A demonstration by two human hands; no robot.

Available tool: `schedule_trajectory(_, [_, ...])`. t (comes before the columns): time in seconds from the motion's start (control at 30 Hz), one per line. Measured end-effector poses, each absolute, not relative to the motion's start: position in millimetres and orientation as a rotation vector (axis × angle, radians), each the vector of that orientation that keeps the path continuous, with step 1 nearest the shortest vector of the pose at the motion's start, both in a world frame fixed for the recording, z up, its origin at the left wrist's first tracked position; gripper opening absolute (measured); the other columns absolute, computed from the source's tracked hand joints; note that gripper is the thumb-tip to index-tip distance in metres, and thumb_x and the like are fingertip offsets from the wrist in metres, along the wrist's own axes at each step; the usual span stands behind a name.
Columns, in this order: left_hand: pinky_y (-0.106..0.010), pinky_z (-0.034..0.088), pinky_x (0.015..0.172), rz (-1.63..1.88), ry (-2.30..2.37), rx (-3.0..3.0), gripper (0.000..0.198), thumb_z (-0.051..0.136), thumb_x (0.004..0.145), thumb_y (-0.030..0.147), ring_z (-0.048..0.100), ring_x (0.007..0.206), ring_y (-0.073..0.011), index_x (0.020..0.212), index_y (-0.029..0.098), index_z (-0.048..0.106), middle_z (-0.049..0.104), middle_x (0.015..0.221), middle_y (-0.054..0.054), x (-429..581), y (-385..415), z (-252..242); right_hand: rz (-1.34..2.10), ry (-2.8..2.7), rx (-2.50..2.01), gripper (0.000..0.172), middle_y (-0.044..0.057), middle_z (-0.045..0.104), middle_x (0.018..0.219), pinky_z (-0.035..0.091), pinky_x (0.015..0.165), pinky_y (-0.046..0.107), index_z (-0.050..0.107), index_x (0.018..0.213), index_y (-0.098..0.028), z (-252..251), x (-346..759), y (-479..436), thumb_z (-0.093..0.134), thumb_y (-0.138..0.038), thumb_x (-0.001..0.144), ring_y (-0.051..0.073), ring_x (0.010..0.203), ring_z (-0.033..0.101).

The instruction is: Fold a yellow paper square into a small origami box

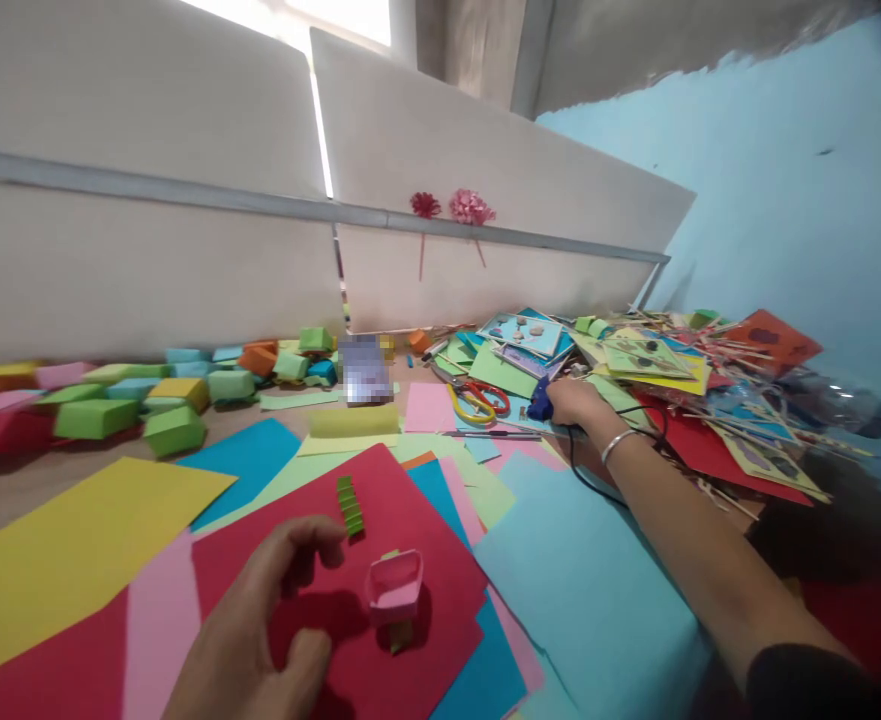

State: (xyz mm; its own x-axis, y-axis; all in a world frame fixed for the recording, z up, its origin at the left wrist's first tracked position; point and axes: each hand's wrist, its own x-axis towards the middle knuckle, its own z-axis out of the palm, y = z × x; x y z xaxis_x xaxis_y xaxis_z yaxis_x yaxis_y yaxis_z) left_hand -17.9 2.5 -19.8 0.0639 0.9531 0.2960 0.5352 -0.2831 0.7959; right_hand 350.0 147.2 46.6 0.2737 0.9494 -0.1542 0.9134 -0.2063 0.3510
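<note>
My left hand [260, 620] hovers over the red paper [440, 540], its fingers curved and apart, holding nothing. Just right of it sits a small pink paper box [395, 588], with bits of green paper sticking out above and below. A folded green paper strip [350, 506] lies beyond my left fingertips. Reaching across to the far right, my right hand [579, 402] is closed around a blue glue gun [540, 400] with a black cord [586, 470]. My right fingers are partly hidden by the back of the hand.
Scissors with red and yellow handles [477, 402] lie beside the glue gun. Several colored paper boxes [99, 418] line the back left. Cards and sticks [650, 355] are piled at the right. A light blue sheet [575, 570] covers the near right. White panels [147, 270] stand behind.
</note>
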Motion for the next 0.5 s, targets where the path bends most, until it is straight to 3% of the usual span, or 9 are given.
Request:
schedule_trajectory(0.07, [-0.042,0.05,0.077,1.222,1.539,1.838,0.032,0.05,0.071,0.028,0.06,0.091,-0.029,0.102,0.03,0.055,0.064,0.096,-0.004,-21.8,10.3,-2.0,0.15,1.713,2.206,0.034,0.01,0.064,0.123,0.055,0.09,0.043,0.062,0.122,-0.015,46.7,348.9,147.0,0.064,-0.036,0.095,0.023,0.106,0.065])
schedule_trajectory(0.13, [-0.038,0.05,0.076,1.289,1.522,1.86,0.029,0.053,0.067,0.027,0.058,0.083,-0.0241,0.096,0.027,0.055,0.06,0.089,-0.002,-29.3,26.0,17.0,0.187,1.78,2.246,0.029,0.019,0.07,0.114,0.053,0.081,0.035,0.072,0.107,-0.013,49.7,349.5,146.4,0.076,-0.029,0.082,0.029,0.104,0.068])
schedule_trajectory(0.2, [-0.034,0.051,0.075,1.356,1.553,1.809,0.03,0.055,0.068,0.027,0.059,0.086,-0.0221,0.098,0.025,0.055,0.062,0.097,-0.003,-41.8,46.2,35.6,0.223,1.839,2.299,0.023,0.024,0.072,0.106,0.049,0.07,0.034,0.076,0.095,-0.013,55.6,353.3,146.6,0.077,-0.027,0.077,0.033,0.097,0.07])
schedule_trajectory(0.27, [-0.033,0.052,0.075,1.467,1.648,1.766,0.035,0.057,0.069,0.032,0.062,0.091,-0.0222,0.103,0.022,0.055,0.064,0.106,-0.005,-60.0,67.3,52.1,0.282,1.91,2.346,0.017,0.028,0.073,0.101,0.044,0.066,0.034,0.077,0.09,-0.011,63.9,360.2,147.7,0.067,-0.022,0.083,0.032,0.091,0.071])
schedule_trajectory(0.33, [-0.034,0.054,0.078,1.49,1.849,1.807,0.041,0.055,0.072,0.036,0.064,0.095,-0.0234,0.11,0.02,0.054,0.065,0.11,-0.008,-82.3,87.7,65.0,0.327,1.969,2.382,0.022,0.03,0.072,0.097,0.041,0.063,0.035,0.076,0.09,-0.009,74.5,368.0,149.0,0.06,-0.024,0.087,0.031,0.084,0.07])
schedule_trajectory(0.43, [-0.041,0.051,0.087,1.383,2.056,1.848,0.038,0.06,0.072,0.033,0.064,0.104,-0.0296,0.107,0.02,0.06,0.066,0.114,-0.011,-116.8,118.8,74.6,0.396,2.024,2.43,0.024,0.029,0.072,0.091,0.039,0.061,0.034,0.073,0.089,-0.008,94.1,375.5,146.9,0.053,-0.021,0.09,0.028,0.076,0.067])
schedule_trajectory(0.47, [-0.043,0.048,0.093,1.265,2.122,1.906,0.038,0.063,0.07,0.031,0.062,0.109,-0.0321,0.106,0.021,0.063,0.066,0.116,-0.012,-126.9,129.5,74.7,0.409,2.052,2.438,0.024,0.028,0.071,0.089,0.038,0.061,0.034,0.072,0.087,-0.009,100.9,376.0,144.3,0.05,-0.019,0.091,0.026,0.074,0.066])
schedule_trajectory(0.5, [-0.043,0.046,0.096,0.919,2.223,2.066,0.041,0.063,0.071,0.034,0.06,0.115,-0.0331,0.11,0.022,0.063,0.066,0.122,-0.013,-135.7,140.1,73.4,0.422,2.09,2.451,0.024,0.026,0.071,0.086,0.038,0.06,0.034,0.071,0.085,-0.011,107.4,375.3,140.5,0.049,-0.017,0.091,0.025,0.072,0.065])
